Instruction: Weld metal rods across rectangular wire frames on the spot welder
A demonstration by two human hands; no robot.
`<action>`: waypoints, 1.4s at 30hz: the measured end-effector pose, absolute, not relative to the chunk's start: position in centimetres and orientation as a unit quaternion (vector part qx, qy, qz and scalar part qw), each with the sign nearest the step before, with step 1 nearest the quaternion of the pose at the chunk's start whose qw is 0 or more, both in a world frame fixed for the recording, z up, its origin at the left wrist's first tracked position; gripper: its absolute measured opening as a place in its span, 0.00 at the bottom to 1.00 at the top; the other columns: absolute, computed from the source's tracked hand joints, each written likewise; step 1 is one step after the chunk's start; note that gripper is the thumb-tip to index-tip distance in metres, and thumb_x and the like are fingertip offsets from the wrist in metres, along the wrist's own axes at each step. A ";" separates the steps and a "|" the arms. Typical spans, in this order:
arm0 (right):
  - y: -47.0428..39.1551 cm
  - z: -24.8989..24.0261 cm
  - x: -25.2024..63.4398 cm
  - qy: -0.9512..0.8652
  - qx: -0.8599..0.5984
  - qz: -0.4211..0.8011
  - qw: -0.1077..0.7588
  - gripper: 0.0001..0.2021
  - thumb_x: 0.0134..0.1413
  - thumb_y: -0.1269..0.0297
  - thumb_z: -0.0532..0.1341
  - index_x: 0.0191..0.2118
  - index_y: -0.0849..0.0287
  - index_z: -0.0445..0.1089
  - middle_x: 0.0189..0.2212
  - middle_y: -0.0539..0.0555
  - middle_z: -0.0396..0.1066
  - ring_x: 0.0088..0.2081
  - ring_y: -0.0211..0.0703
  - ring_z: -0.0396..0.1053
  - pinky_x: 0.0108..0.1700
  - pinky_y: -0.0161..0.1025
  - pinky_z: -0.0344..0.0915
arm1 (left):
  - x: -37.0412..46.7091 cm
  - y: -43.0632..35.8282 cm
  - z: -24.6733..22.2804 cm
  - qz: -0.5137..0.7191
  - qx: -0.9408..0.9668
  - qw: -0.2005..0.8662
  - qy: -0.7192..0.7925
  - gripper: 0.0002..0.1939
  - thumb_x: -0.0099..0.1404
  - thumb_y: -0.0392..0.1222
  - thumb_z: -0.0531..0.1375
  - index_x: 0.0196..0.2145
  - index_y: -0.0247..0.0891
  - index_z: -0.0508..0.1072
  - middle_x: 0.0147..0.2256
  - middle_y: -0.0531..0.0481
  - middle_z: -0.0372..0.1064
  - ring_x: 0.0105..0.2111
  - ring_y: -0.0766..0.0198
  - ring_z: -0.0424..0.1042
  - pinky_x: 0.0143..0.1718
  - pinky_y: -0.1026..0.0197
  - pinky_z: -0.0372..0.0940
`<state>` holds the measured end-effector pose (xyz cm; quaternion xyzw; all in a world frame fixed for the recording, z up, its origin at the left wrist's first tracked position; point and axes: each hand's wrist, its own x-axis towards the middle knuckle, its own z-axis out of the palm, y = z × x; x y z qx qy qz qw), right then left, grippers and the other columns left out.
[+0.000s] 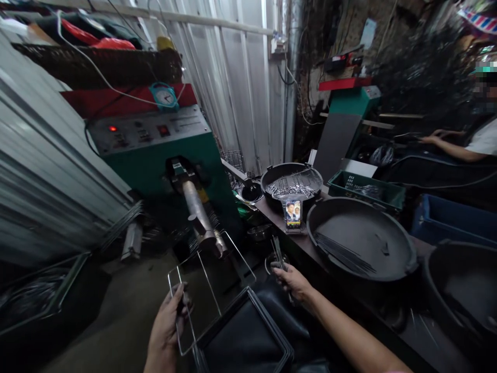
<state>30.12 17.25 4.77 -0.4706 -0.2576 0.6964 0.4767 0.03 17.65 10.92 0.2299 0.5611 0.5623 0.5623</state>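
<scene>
My left hand [173, 311] is closed round one side of a rectangular wire frame [207, 282], which has a crossbar through its middle. The far part of that frame reaches the tip of the spot welder's arm [205, 233]. In my right hand [292, 280] is a small bunch of metal rods [277, 248], gripped with their ends pointing up. Below and between my hands, a stack of dark wire frames [248, 300] lies on the black apron over my lap. A small bowl [271, 263] stands just behind my right hand, partly hidden by it.
The green welding machine [155, 171] faces me. On the bench to the right are a black pan with rods [361, 238], a pan of bent wires [291, 181], a phone [293, 213] and a green basket [367, 190]. A co-worker's arm [452, 145] shows far right.
</scene>
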 end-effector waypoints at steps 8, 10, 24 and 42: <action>16.4 4.4 29.5 -0.169 -0.457 0.714 0.502 0.08 0.41 0.72 0.56 0.33 0.63 0.65 0.22 0.48 0.59 0.19 0.28 0.58 0.13 0.22 0.40 | 0.4 10.1 10.0 0.526 0.221 0.562 0.599 0.22 0.38 0.51 0.65 0.31 0.40 0.68 0.14 0.60 0.56 0.12 0.75 0.53 0.12 0.71 0.48; 16.5 4.4 29.6 -0.155 -0.434 0.729 0.506 0.08 0.41 0.73 0.56 0.32 0.63 0.65 0.22 0.49 0.59 0.19 0.29 0.59 0.13 0.23 0.42 | 0.0 9.1 9.7 0.521 0.224 0.555 0.608 0.21 0.39 0.52 0.64 0.31 0.41 0.68 0.14 0.60 0.57 0.13 0.74 0.54 0.12 0.71 0.49; 14.9 3.6 29.2 -0.596 -0.488 0.379 0.512 0.09 0.50 0.63 0.55 0.36 0.60 0.66 0.33 0.53 0.68 0.38 0.40 0.65 0.41 0.39 0.60 | -1.4 7.6 10.5 0.559 0.244 0.469 0.639 0.22 0.37 0.54 0.64 0.29 0.40 0.68 0.14 0.58 0.59 0.14 0.73 0.54 0.12 0.71 0.49; 12.6 11.4 28.3 -0.875 -0.230 0.315 0.286 0.24 0.46 0.64 0.59 0.51 0.61 0.56 0.44 0.59 0.60 0.44 0.41 0.61 0.44 0.36 0.60 | -0.1 10.3 10.7 0.539 0.309 0.516 0.590 0.17 0.45 0.50 0.62 0.31 0.38 0.66 0.15 0.59 0.58 0.14 0.75 0.53 0.13 0.73 0.48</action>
